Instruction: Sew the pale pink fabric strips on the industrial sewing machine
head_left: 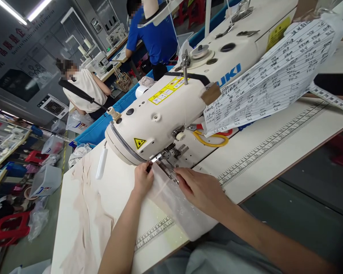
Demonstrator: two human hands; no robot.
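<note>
My left hand [143,178] is closed at the left of the presser foot [156,157], its fingertips pinching the edge of a sheer white fabric [185,207]. That fabric runs from under the needle area down over the table's front edge. My right hand [198,186] grips slim metal tweezers [169,172], whose tips point toward the presser foot and lie over the fabric. Above both hands is the head of a white sewing machine [160,114]. The needle itself is too small to make out, and my left fingertips are partly hidden.
Pale pink fabric pieces [87,205] lie on the table's left. Handwritten paper sheets [268,80] hang off the machine's arm, above yellow-handled scissors [213,140]. Printed ruler scales [274,140] run along the table. Beyond a blue trough [93,131], two people sit at other machines.
</note>
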